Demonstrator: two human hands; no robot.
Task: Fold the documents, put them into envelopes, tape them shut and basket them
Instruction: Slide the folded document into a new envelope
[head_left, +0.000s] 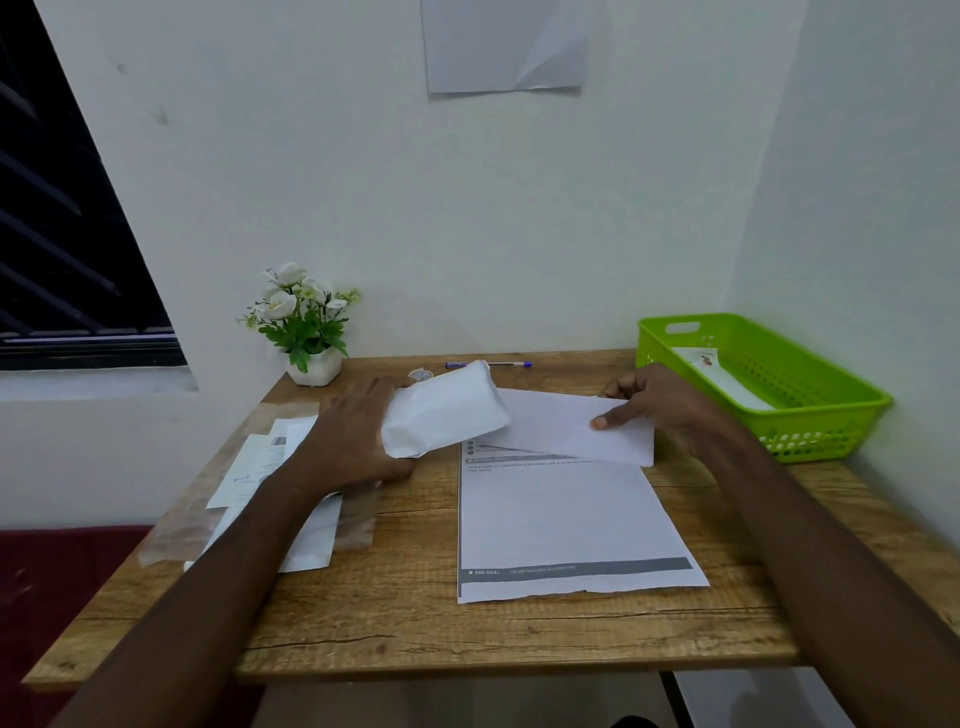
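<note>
Head view: left hand holds an envelope, right hand pinches a folded document at its mouth; one envelope lies in the basket; taping remains.

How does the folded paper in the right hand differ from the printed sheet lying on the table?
The folded paper is a narrow strip, pinched by the right hand; the printed sheet lies flat, unfolded and untouched. The folded paper shows blank white; the printed sheet shows grey bands and text. Both are white paper.
</note>
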